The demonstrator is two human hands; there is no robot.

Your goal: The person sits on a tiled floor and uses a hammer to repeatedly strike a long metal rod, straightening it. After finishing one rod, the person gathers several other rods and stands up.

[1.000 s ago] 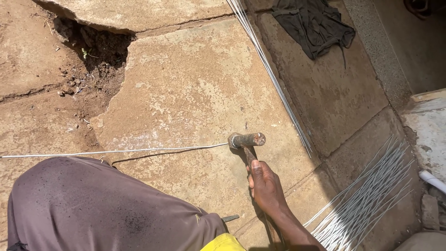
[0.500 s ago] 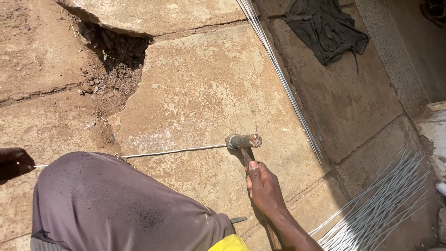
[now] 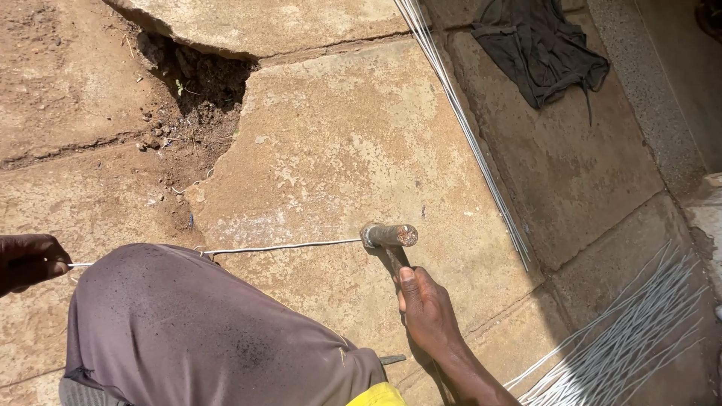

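My right hand (image 3: pixel 426 310) grips the handle of a hammer (image 3: pixel 389 236) whose metal head rests on the end of a thin steel wire (image 3: pixel 282 246) lying across a cracked concrete slab (image 3: pixel 338 150). My left hand (image 3: pixel 28 262) at the far left edge pinches the other end of that wire. My knee in grey trousers (image 3: pixel 203 331) covers the middle stretch of the wire.
A bundle of long straight wires (image 3: pixel 462 128) runs diagonally from the top towards the right. Several more cut wires (image 3: pixel 632 338) fan out at the lower right. A dark cloth (image 3: pixel 538 45) lies at the top right. A broken hole with soil (image 3: pixel 192 83) gapes at the upper left.
My left hand has come into view at the left, drawing the wire that way. The hammer head stays on the wire's end.
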